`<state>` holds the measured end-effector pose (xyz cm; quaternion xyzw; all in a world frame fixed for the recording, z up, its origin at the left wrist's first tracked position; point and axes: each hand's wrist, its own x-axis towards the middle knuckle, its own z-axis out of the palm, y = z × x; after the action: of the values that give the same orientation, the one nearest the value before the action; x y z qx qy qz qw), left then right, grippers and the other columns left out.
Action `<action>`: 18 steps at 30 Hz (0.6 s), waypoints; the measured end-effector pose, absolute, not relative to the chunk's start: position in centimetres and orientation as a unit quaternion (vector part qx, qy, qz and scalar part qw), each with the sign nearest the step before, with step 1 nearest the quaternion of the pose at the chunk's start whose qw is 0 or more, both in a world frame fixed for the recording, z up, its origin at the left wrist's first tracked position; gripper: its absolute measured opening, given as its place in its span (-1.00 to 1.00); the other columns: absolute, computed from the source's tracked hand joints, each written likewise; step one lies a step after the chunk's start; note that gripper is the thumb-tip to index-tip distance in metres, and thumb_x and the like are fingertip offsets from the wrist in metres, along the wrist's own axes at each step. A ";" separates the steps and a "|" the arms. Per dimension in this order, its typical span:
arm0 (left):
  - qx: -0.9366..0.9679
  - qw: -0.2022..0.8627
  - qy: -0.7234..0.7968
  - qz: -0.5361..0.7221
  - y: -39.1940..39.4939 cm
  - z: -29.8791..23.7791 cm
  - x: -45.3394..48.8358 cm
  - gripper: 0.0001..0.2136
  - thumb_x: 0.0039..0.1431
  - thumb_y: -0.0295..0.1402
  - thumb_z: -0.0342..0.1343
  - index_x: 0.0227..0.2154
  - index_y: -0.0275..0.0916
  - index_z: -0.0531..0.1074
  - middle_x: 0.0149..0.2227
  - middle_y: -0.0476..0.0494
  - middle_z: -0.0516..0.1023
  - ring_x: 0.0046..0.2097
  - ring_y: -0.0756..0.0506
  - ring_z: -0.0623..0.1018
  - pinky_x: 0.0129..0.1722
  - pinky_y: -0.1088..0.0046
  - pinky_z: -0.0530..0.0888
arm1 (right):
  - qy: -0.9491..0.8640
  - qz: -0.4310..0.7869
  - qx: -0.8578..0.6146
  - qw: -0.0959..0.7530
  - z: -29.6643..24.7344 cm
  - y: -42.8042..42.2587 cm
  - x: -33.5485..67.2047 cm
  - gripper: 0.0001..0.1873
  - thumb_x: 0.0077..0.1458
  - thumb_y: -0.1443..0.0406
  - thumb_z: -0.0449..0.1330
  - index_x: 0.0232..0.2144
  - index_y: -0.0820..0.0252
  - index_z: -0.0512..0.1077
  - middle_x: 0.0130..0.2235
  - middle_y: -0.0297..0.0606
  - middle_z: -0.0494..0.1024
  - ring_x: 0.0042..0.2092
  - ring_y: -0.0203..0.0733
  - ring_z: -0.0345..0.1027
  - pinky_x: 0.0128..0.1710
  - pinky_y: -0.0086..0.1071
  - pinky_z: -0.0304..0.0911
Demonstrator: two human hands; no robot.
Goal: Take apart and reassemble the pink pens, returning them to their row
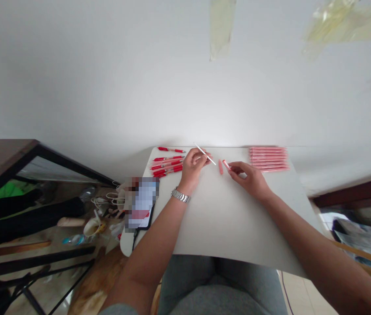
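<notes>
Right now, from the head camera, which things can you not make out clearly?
Head view only:
Black flat phone: its screen is blurred by pixel blocks.
Thin white rod in the left hand: too thin to show which end has a tip.
Small pink plastic piece in the right hand: too small to identify.
Stack of pink plastic tubes: too small to count.

Soft even daylight, bright wall glare at centre, faint shadows, strong wide-angle bending at edges, slight softness throughout.

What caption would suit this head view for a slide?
Left hand holds a thin white rod, right hand a pink pen piece, over a white table.
</notes>
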<state>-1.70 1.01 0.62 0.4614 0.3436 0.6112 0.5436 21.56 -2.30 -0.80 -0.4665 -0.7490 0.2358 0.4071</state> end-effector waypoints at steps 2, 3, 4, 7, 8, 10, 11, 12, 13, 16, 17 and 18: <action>0.453 0.548 0.342 0.614 1.0 0.6 -1.6 -0.68 0.15 -0.13 0.40 -0.19 -0.18 0.46 -0.15 -0.12 0.65 -0.11 -0.08 0.66 -0.02 0.29 0.63 | -0.754 0.235 -0.464 0.401 -0.8 -2.3 21.6 -0.71 0.31 0.13 0.21 -0.02 0.11 0.55 -0.26 -0.24 0.65 -0.28 -0.18 0.55 -0.22 -0.30 0.48; 0.452 0.550 0.343 0.614 1.0 0.7 -1.6 -0.68 0.15 -0.13 0.40 -0.20 -0.18 0.46 -0.15 -0.12 0.65 -0.10 -0.09 0.67 -0.02 0.28 0.63 | -0.758 0.234 -0.463 0.396 -0.8 -2.3 21.6 -0.72 0.31 0.14 0.21 -0.03 0.11 0.55 -0.26 -0.24 0.65 -0.28 -0.17 0.55 -0.23 -0.31 0.48; 0.451 0.550 0.343 0.614 1.0 0.7 -1.6 -0.68 0.15 -0.13 0.40 -0.21 -0.18 0.45 -0.15 -0.13 0.66 -0.09 -0.09 0.67 -0.01 0.28 0.63 | -0.761 0.232 -0.462 0.391 -0.7 -2.3 21.5 -0.72 0.31 0.14 0.20 -0.03 0.10 0.56 -0.25 -0.24 0.66 -0.28 -0.17 0.55 -0.23 -0.31 0.47; 0.450 0.552 0.343 0.612 0.9 0.8 -1.5 -0.68 0.15 -0.13 0.40 -0.21 -0.19 0.44 -0.14 -0.14 0.66 -0.07 -0.10 0.67 0.01 0.28 0.62 | -0.771 0.224 -0.459 0.380 -0.7 -2.3 21.5 -0.74 0.32 0.15 0.20 -0.04 0.10 0.56 -0.24 -0.23 0.66 -0.27 -0.16 0.55 -0.23 -0.30 0.45; 0.450 0.553 0.344 0.611 0.9 0.9 -1.5 -0.68 0.16 -0.13 0.40 -0.22 -0.19 0.44 -0.14 -0.14 0.66 -0.06 -0.10 0.67 0.01 0.28 0.62 | -0.774 0.221 -0.458 0.378 -0.7 -2.2 21.5 -0.74 0.32 0.16 0.20 -0.05 0.10 0.56 -0.24 -0.23 0.66 -0.28 -0.16 0.54 -0.23 -0.30 0.44; 0.453 0.555 0.344 0.607 0.8 0.9 -1.5 -0.68 0.16 -0.13 0.39 -0.21 -0.19 0.43 -0.14 -0.14 0.67 -0.05 -0.10 0.67 0.01 0.27 0.62 | -0.778 0.217 -0.457 0.374 -0.7 -2.2 21.5 -0.75 0.32 0.16 0.19 -0.05 0.10 0.56 -0.25 -0.23 0.65 -0.28 -0.16 0.53 -0.25 -0.30 0.43; 0.456 0.556 0.343 0.604 0.7 0.9 -1.5 -0.68 0.17 -0.14 0.39 -0.21 -0.19 0.43 -0.14 -0.14 0.67 -0.05 -0.10 0.67 0.02 0.27 0.62 | -0.778 0.216 -0.456 0.374 -0.7 -2.2 21.5 -0.75 0.32 0.16 0.19 -0.05 0.10 0.56 -0.25 -0.23 0.65 -0.28 -0.16 0.52 -0.25 -0.30 0.42; 0.460 0.557 0.343 0.600 0.7 1.0 -1.5 -0.68 0.17 -0.14 0.39 -0.21 -0.20 0.43 -0.13 -0.15 0.67 -0.05 -0.10 0.67 0.02 0.26 0.62 | -0.778 0.216 -0.455 0.375 -0.7 -2.2 21.6 -0.75 0.32 0.17 0.19 -0.06 0.11 0.56 -0.25 -0.23 0.64 -0.29 -0.17 0.52 -0.26 -0.31 0.41; 0.465 0.559 0.342 0.596 0.7 1.0 -1.5 -0.69 0.18 -0.15 0.38 -0.21 -0.20 0.43 -0.13 -0.15 0.66 -0.05 -0.10 0.67 0.03 0.26 0.62 | -0.778 0.216 -0.455 0.377 -0.7 -2.2 21.6 -0.76 0.32 0.17 0.19 -0.06 0.10 0.56 -0.26 -0.24 0.64 -0.29 -0.17 0.51 -0.26 -0.31 0.41; 0.474 0.565 0.336 0.586 0.6 0.9 -1.5 -0.69 0.18 -0.15 0.39 -0.21 -0.21 0.43 -0.13 -0.16 0.66 -0.06 -0.10 0.66 0.02 0.24 0.62 | -0.777 0.217 -0.453 0.379 -0.8 -2.2 21.6 -0.77 0.32 0.18 0.19 -0.06 0.10 0.56 -0.25 -0.24 0.64 -0.29 -0.18 0.51 -0.26 -0.32 0.42; 0.475 0.568 0.333 0.583 0.6 0.9 -1.5 -0.68 0.18 -0.15 0.39 -0.20 -0.21 0.43 -0.13 -0.16 0.66 -0.05 -0.11 0.66 0.02 0.24 0.63 | -0.777 0.219 -0.452 0.380 -0.9 -2.2 21.6 -0.77 0.33 0.18 0.19 -0.06 0.10 0.56 -0.24 -0.23 0.64 -0.28 -0.17 0.52 -0.25 -0.32 0.42; 0.477 0.571 0.331 0.580 0.5 0.9 -1.4 -0.68 0.18 -0.15 0.39 -0.20 -0.21 0.43 -0.14 -0.17 0.66 -0.05 -0.11 0.66 0.02 0.24 0.63 | -0.777 0.220 -0.451 0.380 -0.9 -2.2 21.6 -0.77 0.33 0.18 0.19 -0.05 0.09 0.57 -0.23 -0.23 0.64 -0.28 -0.17 0.52 -0.25 -0.31 0.43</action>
<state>-1.44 0.54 0.87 0.4766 0.3313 0.5803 0.5713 21.58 -2.19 -0.88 -0.4511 -0.7769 0.2205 0.3798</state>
